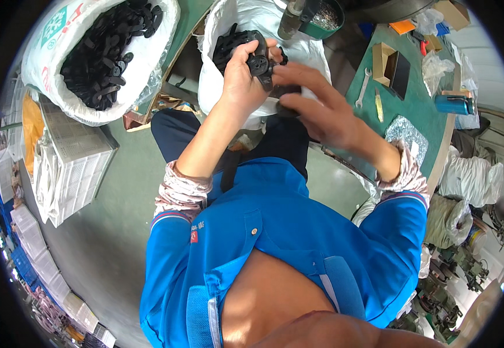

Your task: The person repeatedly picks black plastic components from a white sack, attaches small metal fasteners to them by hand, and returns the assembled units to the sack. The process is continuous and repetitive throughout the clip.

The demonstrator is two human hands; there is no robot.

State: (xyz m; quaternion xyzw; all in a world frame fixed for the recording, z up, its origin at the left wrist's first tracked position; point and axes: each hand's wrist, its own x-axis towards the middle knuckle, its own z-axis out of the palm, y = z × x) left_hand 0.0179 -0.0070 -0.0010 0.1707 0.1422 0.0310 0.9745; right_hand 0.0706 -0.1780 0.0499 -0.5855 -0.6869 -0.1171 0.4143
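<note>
My left hand (241, 84) is closed around several black plastic parts (259, 65), one with a round end showing on top. Beside it, my right hand (336, 119) is smeared by motion, its fingers pointing toward those parts. A dark piece (287, 108) shows at its thumb tip, but whether the hand grips it I cannot tell. Both hands are over the near edge of a white-lined bag (307, 55). More black parts (229, 43) lie in that bag, partly hidden behind my left hand.
At the left stands a large white sack (168, 35) of black parts, above a white crate (84, 180). A green container (324, 20) and a metal post (291, 20) rise beyond my hands. On the right bench (356, 81) lie a wrench (363, 88), a cutter knife (379, 106) and a blue bottle (454, 104).
</note>
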